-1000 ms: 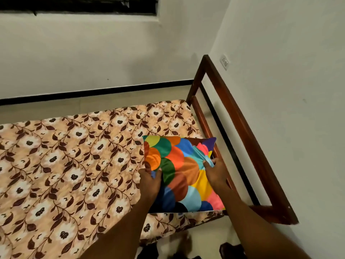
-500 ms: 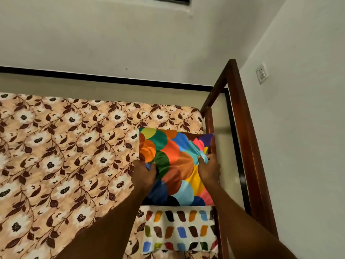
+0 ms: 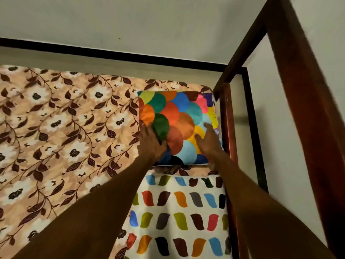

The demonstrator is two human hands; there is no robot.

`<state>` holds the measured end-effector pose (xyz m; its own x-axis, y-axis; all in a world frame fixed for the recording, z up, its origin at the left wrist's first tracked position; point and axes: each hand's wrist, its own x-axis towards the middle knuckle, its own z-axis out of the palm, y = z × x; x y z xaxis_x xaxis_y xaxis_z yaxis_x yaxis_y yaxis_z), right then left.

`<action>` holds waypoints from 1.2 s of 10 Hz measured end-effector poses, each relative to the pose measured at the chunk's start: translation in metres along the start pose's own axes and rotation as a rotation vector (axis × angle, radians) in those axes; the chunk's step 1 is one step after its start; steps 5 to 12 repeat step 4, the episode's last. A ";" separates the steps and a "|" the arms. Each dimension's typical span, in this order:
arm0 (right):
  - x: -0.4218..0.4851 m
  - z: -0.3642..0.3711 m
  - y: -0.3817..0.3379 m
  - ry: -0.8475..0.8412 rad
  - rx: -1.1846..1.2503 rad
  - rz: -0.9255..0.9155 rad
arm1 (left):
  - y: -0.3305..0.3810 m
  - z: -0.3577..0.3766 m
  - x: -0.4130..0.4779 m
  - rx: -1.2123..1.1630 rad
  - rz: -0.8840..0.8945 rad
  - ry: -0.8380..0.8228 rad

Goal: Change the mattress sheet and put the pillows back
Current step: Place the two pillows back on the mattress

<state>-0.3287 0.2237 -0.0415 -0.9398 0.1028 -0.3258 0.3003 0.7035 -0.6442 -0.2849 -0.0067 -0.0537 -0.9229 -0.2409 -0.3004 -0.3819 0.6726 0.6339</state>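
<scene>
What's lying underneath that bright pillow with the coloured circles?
The circle pillow lies on the flowered sheet, in the bed's far corner by the wooden frame. Both hands rest on top. The sheet directly beneath it is covered, so anything there stays hidden.

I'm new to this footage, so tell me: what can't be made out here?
Head view only:
- White pillow: near end cut off by the bottom edge; its sides are hidden by the forearms.
- Bright pillow: near corners covered by left hand and right hand.
- Bed frame: blurred, top cut off.
</scene>
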 end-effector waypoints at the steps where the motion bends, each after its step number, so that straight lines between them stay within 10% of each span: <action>1: -0.019 0.042 0.042 -0.017 -0.370 -0.099 | -0.009 0.030 0.003 0.120 0.001 -0.116; 12: -0.062 0.025 0.032 -0.088 -0.496 -0.012 | -0.014 0.011 -0.026 0.246 0.043 -0.210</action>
